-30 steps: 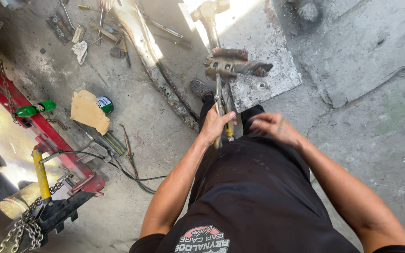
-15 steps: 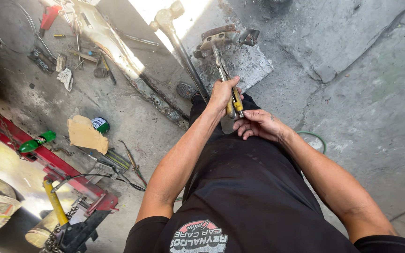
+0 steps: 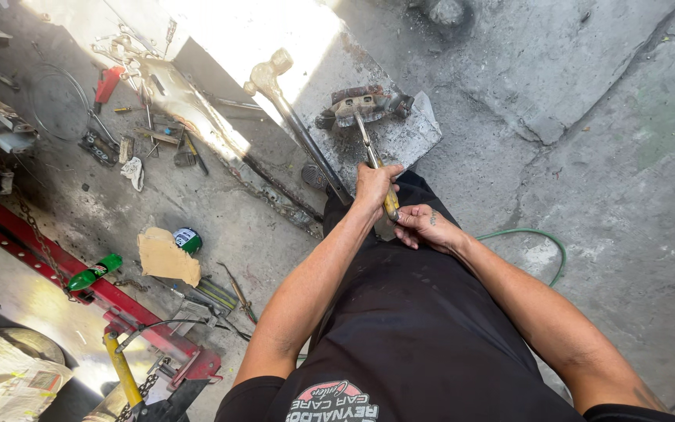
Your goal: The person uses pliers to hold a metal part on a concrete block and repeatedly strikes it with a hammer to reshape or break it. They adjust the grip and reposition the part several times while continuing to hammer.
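My left hand (image 3: 374, 186) is closed around the yellow handles of long pliers (image 3: 376, 164), whose jaws reach forward to a rusty metal part (image 3: 365, 105) lying on a grey slab (image 3: 412, 141). My right hand (image 3: 423, 227) rests just below, fingers curled at the pliers' handle ends against my black trousers. A long metal bar with a knobbed end (image 3: 291, 117) lies to the left of the part.
Loose tools and scraps (image 3: 150, 133) litter the concrete at upper left. A red jack frame (image 3: 95, 289) with a yellow handle (image 3: 121, 367) and chain sits lower left, beside a green bottle (image 3: 94, 271), a cardboard piece (image 3: 167, 256) and a green can (image 3: 188, 238). A green hose (image 3: 541, 238) curves at right.
The view has tilted so the slab and rusty part sit lower in frame. Both hands stay on the pliers; the right hand has closed in on the handle ends.
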Motion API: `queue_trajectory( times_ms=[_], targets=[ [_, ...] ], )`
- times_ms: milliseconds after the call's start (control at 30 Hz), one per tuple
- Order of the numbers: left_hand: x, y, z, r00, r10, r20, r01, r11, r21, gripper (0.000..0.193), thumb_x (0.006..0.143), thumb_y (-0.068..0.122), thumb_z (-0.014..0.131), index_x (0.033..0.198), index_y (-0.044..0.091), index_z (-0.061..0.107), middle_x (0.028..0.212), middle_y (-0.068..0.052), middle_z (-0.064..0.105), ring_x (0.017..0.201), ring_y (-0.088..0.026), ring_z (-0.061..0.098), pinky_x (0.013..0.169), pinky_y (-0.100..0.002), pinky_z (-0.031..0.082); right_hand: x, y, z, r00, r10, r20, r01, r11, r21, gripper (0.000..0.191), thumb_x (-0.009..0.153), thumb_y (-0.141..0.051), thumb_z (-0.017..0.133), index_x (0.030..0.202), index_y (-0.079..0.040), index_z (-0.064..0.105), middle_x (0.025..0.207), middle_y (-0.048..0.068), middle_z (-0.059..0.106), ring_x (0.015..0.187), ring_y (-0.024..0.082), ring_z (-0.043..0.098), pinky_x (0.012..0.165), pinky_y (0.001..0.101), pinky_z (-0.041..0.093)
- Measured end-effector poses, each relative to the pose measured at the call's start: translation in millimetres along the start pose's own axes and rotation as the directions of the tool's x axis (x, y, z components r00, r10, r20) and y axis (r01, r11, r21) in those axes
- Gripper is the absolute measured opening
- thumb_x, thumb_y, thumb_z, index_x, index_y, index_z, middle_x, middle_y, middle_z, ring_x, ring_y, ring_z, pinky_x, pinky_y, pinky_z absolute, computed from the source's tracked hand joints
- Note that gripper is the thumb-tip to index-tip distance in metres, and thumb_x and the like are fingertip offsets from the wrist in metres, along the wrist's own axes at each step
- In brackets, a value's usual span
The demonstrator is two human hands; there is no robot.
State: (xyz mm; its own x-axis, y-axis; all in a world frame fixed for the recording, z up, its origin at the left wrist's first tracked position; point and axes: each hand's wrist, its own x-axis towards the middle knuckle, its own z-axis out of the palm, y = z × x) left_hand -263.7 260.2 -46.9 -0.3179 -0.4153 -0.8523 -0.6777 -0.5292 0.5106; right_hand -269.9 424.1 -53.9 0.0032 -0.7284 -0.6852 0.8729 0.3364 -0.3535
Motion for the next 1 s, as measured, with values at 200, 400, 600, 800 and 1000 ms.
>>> queue_trajectory(
  times_ms=[200, 400, 600, 800, 1000],
  targets=[
    [1, 0, 0, 1.0, 0.005, 0.031, -0.004, 1.0, -0.019, 0.048, 0.073, 0.006, 0.078, 0.108, -0.003, 0.047, 0.08, -0.01, 0.061, 0.062, -0.018, 0.062, 0.053, -0.034, 0.055, 2, 3, 2, 0.996, -0.043, -0.084, 0.034, 0.993, -0.11, 0.027, 0.104, -0.026, 0.056, 0.089, -0.005, 0.062, 0.07, 0.002, 0.059, 0.054, 0.009, 0.052, 0.045, 0.0241, 0.041],
    [10, -2, -3, 0.995, -0.036, 0.088, 0.041, 0.997, -0.061, 0.042, 0.078, 0.008, 0.074, 0.11, -0.004, 0.049, 0.081, -0.014, 0.061, 0.06, -0.021, 0.061, 0.051, -0.034, 0.054, 6, 9, 5, 0.99, -0.072, -0.124, 0.046, 0.978, -0.203, 0.031, 0.104, -0.027, 0.058, 0.082, -0.006, 0.061, 0.067, 0.0, 0.055, 0.052, 0.008, 0.049, 0.045, 0.0243, 0.04],
    [11, -1, -7, 0.996, -0.063, 0.058, 0.061, 0.997, 0.049, 0.046, 0.081, 0.014, 0.07, 0.117, -0.005, 0.048, 0.087, -0.014, 0.06, 0.07, -0.02, 0.062, 0.058, -0.035, 0.056, 7, 10, 11, 0.988, -0.095, -0.123, 0.054, 0.951, -0.305, 0.033, 0.105, -0.032, 0.058, 0.088, -0.005, 0.066, 0.065, 0.0, 0.053, 0.053, 0.008, 0.05, 0.047, 0.0241, 0.042],
    [11, 2, -10, 0.999, -0.044, 0.014, 0.04, 0.983, 0.182, 0.051, 0.081, 0.017, 0.072, 0.119, -0.005, 0.048, 0.09, -0.014, 0.06, 0.078, -0.021, 0.062, 0.061, -0.035, 0.056, 18, 9, 14, 0.993, 0.029, 0.112, -0.034, 0.998, 0.043, 0.03, 0.101, -0.031, 0.051, 0.11, -0.008, 0.067, 0.077, 0.003, 0.066, 0.062, 0.01, 0.063, 0.054, 0.024, 0.053],
    [5, 9, -17, 0.998, -0.053, 0.022, 0.045, 0.96, 0.277, 0.055, 0.079, 0.019, 0.076, 0.118, -0.003, 0.044, 0.091, -0.012, 0.06, 0.078, -0.019, 0.062, 0.061, -0.036, 0.055, 28, 19, 19, 0.991, 0.009, 0.13, -0.006, 1.0, -0.03, 0.031, 0.105, -0.031, 0.052, 0.105, -0.003, 0.066, 0.078, 0.004, 0.067, 0.062, 0.011, 0.064, 0.052, 0.0244, 0.052]
  ],
)
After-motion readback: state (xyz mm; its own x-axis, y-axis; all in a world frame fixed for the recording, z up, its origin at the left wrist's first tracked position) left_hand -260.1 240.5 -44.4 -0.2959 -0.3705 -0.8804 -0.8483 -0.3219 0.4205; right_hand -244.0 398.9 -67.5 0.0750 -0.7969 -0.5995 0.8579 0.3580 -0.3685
